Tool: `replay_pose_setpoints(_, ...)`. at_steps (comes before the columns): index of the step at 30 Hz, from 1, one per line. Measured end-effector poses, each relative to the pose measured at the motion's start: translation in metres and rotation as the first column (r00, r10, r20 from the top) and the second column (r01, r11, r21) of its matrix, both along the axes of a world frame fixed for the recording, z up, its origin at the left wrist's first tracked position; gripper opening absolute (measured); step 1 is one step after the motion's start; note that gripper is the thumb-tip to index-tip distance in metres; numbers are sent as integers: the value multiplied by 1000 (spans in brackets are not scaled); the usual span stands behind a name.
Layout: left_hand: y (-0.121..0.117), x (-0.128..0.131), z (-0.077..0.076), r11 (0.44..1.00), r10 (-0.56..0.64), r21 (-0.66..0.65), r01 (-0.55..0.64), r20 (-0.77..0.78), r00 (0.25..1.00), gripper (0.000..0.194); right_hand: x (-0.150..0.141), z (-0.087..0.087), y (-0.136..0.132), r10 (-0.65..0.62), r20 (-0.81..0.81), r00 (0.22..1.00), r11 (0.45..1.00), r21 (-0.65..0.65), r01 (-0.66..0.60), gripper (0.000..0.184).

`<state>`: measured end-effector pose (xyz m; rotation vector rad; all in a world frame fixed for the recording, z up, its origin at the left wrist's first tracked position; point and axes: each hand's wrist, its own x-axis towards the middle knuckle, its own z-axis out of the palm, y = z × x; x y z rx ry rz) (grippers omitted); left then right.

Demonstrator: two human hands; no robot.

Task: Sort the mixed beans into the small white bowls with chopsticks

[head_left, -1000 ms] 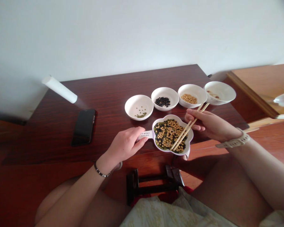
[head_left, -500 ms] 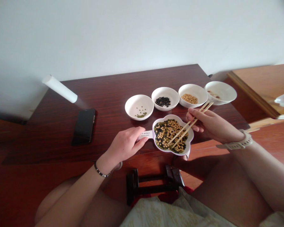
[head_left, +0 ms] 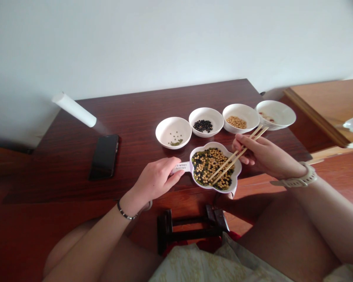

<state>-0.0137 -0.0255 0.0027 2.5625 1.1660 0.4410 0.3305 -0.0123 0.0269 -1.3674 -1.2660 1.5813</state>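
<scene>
A flower-shaped white dish [head_left: 237, 169] full of mixed yellow, black and green beans sits at the near edge of a dark wooden table [head_left: 135, 117]. My left hand [head_left: 155, 179] is closed on the dish's labelled handle [head_left: 182, 167]. My right hand [head_left: 263, 155] grips a pair of wooden chopsticks [head_left: 228, 166], whose tips rest in the mixed beans. Behind the dish stands a row of white bowls: one with a few green beans [head_left: 173, 132], one with black beans [head_left: 206, 122], one with yellow beans [head_left: 240, 118], and one nearly bare [head_left: 275, 114].
A black phone [head_left: 104, 156] lies face down on the table's left part, with a white cylinder [head_left: 74, 110] behind it near the wall. A lighter wooden surface [head_left: 326, 105] adjoins on the right. A dark wooden stool [head_left: 191, 227] stands below the table, between my knees.
My right hand has shifted slightly right and the chopsticks have flattened, their tips sliding left across the mixed beans. My left hand has stayed on the handle.
</scene>
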Motion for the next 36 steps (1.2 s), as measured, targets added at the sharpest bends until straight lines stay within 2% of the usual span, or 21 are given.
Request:
replay_pose_setpoints(4, 0, 0, -1, 1000, 3, 1, -3, -3, 1000, 21, -1, 0, 0, -14, -8, 1000, 1000, -4, 14, 45)
replay_pose_setpoints(13, 0, 0, 0, 1000, 0, -10, 0, -1, 1000, 21, 1, 3, 1, -70, -180, 981, 997, -46, 62, 42)
replay_pose_setpoints(16, 0, 0, 1, 1000, -2, -10, 2, -7, 1000, 20, 1, 2, 1, -73, -134, 988, 997, -11, 72, 42)
replay_pose_setpoints(22, 0, 0, 0, 1000, -1, -1, 1, -9, 1000, 21, 1, 1, -3, 23, -2, 1000, 1000, 11, -23, 44)
replay_pose_setpoints(36, -1, 0, 0, 1000, -2, 0, 2, 4, 1000, 21, -1, 8, -7, 1, -8, 1000, 1000, -22, -1, 44)
